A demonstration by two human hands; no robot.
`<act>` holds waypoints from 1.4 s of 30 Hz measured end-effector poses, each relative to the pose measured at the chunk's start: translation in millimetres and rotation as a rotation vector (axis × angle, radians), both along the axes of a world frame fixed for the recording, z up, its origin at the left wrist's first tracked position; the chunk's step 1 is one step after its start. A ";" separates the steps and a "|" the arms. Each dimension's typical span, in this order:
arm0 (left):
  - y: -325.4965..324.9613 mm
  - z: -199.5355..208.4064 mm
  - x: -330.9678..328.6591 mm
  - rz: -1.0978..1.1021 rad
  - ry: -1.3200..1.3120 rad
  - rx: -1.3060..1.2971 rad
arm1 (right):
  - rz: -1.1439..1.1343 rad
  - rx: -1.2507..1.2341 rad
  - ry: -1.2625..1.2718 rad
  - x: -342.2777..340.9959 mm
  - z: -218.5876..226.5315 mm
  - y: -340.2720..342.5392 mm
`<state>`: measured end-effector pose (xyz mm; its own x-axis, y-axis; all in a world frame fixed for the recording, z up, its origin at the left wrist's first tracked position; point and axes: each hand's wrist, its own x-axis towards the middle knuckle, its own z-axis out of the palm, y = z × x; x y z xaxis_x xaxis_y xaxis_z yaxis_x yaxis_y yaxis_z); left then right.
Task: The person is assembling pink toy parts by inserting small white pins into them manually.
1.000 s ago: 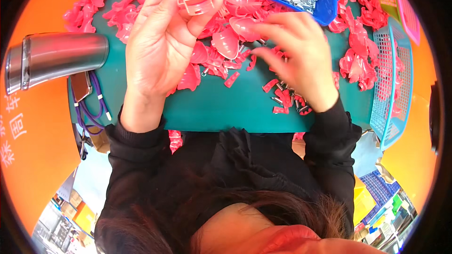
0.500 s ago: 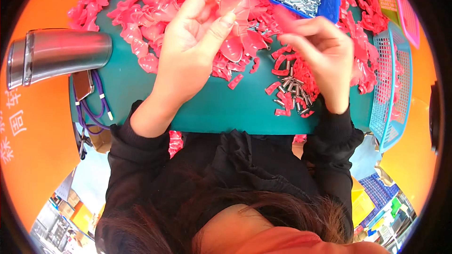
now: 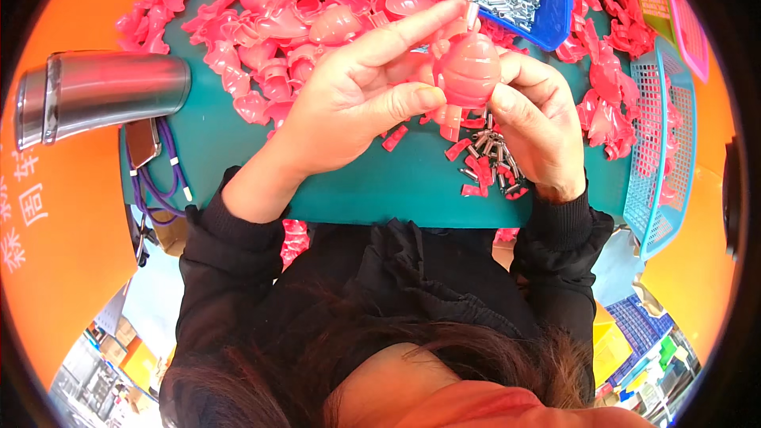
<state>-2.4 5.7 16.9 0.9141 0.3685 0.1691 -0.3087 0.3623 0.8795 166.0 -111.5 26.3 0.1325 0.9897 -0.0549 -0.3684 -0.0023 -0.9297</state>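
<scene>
Shell (image 3: pixel 469 71), red, pinched by left hand (image 3: pixel 345 103) at 9 o'clock, right hand (image 3: pixel 547 115) at 4 o'clock, metal cylinder (image 3: pixel 472 16) at 12 o'clock, blue bin (image 3: pixel 560 1) at 1 o'clock

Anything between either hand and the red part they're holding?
Nothing visible: the left hand and right hand both touch the red part directly. The blue bin stands beyond it, not between.
</scene>
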 end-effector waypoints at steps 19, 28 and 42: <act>-2.6 -14.9 4.8 0.074 -0.014 0.094 | 0.046 -0.078 0.201 3.8 -3.2 -1.5; -3.5 -16.5 4.6 0.044 -0.006 0.049 | 0.046 -0.115 0.146 5.5 -2.3 -2.4; -6.0 -16.1 1.5 0.142 0.131 0.279 | 0.060 -0.110 -0.087 6.3 2.4 -0.7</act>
<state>-0.9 -0.4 0.9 0.8776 0.4497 0.1662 -0.2169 0.0633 0.9741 172.3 -112.2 28.7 0.0823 0.9846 -0.1542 -0.2829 -0.1253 -0.9509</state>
